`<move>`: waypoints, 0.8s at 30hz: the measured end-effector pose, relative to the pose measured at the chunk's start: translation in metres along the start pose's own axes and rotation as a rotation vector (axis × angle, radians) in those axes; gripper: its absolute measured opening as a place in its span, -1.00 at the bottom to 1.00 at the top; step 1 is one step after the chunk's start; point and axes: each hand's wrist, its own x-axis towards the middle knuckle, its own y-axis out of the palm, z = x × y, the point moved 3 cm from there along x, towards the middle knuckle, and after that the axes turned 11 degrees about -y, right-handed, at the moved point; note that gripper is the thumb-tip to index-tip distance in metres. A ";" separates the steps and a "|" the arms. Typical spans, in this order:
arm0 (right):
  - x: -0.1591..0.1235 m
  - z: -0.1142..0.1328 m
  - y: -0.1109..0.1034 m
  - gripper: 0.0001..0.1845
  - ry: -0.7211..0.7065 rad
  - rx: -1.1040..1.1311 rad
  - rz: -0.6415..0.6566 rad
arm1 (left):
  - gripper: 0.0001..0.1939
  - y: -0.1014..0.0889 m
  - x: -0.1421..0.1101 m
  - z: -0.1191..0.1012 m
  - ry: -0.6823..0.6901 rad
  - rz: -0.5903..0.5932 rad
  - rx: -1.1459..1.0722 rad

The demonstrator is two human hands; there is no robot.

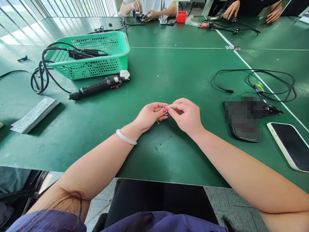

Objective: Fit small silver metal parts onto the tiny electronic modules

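My left hand [151,116] and my right hand [186,115] meet above the green table, fingertips together. Between them is a small shiny part [166,111], dark and silvery, mostly covered by the fingers; its kind does not show. The left fingers curl around it from below and the side. At its upper right, the right thumb and forefinger pinch at it. A bit of metal also peeks out under the left fingers. Beyond the left hand lies a black electric screwdriver [101,85] with its cable.
A green basket [96,66] holds a black adapter and cable at the left. Folded paper [35,115] lies nearer. To the right are a coiled cable [272,84], a dark blurred-out device [243,120] and a white-edged phone [289,145]. Two people handle things across the green table [169,154].
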 end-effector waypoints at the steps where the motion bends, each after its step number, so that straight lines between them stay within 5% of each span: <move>1: 0.000 0.001 -0.001 -0.80 -0.006 -0.009 0.002 | -0.90 0.000 0.001 0.000 -0.003 0.000 -0.020; 8: -0.002 0.001 0.000 -0.71 -0.024 -0.048 0.033 | -0.90 -0.014 0.007 -0.005 0.120 -0.120 -0.363; 16: -0.008 0.010 0.030 -0.72 -0.252 -0.152 0.466 | -0.88 -0.025 0.007 -0.007 0.261 -0.297 -0.419; 24: -0.007 0.003 0.030 -0.71 -0.220 -0.130 0.440 | -0.91 -0.020 0.004 -0.006 0.264 -0.281 -0.348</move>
